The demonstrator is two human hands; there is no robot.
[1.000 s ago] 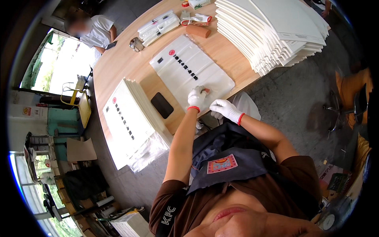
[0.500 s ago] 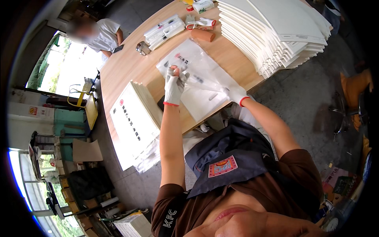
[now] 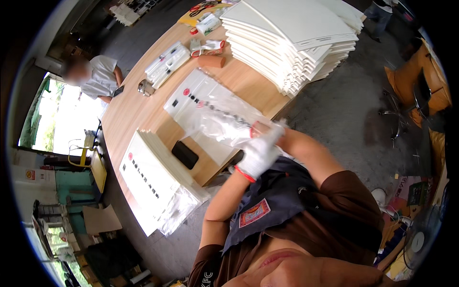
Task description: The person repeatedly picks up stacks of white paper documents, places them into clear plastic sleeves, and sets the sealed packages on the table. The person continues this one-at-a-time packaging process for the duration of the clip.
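My left hand [image 3: 260, 155], in a white fingerless glove with a red cuff, is raised near the table's front edge. It crosses in front of my right wrist, and motion blurs its fingers. My right hand [image 3: 237, 130], gloved the same way, appears to be inside or under a clear plastic bag [image 3: 217, 117], its fingers obscured by the film. Beneath the bag lies a white printed sheet or booklet [image 3: 179, 101] with a red round mark and dark characters. To the left stands a stack of similar white booklets [image 3: 143, 179], and a black phone [image 3: 185, 154] lies between.
A tall pile of white folders [image 3: 282, 43] stands at the right. Farther back are a brown roll [image 3: 211, 61], gloves [image 3: 206, 47], a clear plastic pack [image 3: 167, 64] and a metal tape dispenser-like item [image 3: 146, 87]. Clear bags [image 3: 181, 208] overhang the edge. A person [image 3: 98, 79] sits across.
My left hand has left the bag's far side and come back toward my right wrist. My right hand has moved into or under the bag. The view has shifted, uncovering the phone.
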